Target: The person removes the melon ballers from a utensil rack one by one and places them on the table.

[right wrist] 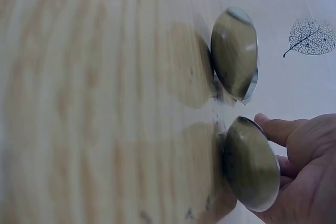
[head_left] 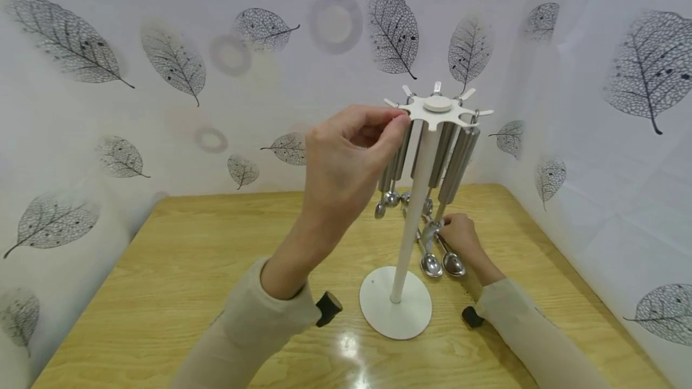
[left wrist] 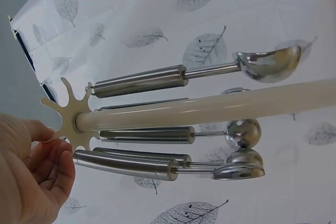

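Note:
A white rack stands upright, its star-shaped top [head_left: 437,108] holding several steel-handled scoops by their end loops. My left hand [head_left: 351,155] pinches one arm of that top between thumb and fingertips; in the left wrist view, a hanging scoop's steel handle [left wrist: 126,164] starts close by the fingers. Low on the right, behind the pole [head_left: 413,215], my right hand [head_left: 462,236] grips an ice cream scoop [head_left: 453,263] lying on the table. Its bowl [right wrist: 252,163] hides part of the fingers in the right wrist view. A second scoop [head_left: 431,265] lies beside it.
The rack's round white base [head_left: 396,317] rests on the wooden table [head_left: 216,269]. Leaf-patterned white cloth [head_left: 178,77] hangs behind the table and along its sides. One hanging scoop [head_left: 459,164] overlaps the space above my right hand.

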`<state>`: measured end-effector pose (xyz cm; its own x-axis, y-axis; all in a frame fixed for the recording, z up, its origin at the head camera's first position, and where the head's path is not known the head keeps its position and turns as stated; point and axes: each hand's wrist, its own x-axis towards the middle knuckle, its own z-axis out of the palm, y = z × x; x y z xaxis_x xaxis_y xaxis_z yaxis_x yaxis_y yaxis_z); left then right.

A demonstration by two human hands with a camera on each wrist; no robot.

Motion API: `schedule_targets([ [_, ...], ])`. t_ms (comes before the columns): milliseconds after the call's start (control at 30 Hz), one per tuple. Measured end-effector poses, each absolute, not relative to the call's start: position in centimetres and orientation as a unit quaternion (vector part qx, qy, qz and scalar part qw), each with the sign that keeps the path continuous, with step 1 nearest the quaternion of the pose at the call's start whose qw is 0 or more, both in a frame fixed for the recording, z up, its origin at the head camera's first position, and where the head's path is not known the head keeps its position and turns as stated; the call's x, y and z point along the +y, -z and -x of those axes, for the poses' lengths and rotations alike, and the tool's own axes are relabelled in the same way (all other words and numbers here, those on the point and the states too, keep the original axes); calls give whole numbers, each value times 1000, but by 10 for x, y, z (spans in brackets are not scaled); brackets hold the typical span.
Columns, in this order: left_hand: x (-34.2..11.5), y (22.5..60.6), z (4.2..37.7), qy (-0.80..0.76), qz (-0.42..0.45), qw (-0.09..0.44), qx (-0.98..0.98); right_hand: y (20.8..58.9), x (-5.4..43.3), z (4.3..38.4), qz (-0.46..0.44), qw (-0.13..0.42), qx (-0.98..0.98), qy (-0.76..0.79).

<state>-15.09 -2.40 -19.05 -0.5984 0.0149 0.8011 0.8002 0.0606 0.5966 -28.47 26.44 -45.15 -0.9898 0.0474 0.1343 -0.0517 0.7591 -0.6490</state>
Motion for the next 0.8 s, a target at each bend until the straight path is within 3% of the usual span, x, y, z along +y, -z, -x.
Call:
schedule_targets([
  [233,-24,191,151,609,310,319,-657,449,265,282,-5,84,-937,-338],
  [467,-23,192,151,607,308,320,-659,439,267,275,18,61,-924,-378],
  [800,-23,191,151,605,305,321,-662,388,263,244,-51,134,-909,-393],
])
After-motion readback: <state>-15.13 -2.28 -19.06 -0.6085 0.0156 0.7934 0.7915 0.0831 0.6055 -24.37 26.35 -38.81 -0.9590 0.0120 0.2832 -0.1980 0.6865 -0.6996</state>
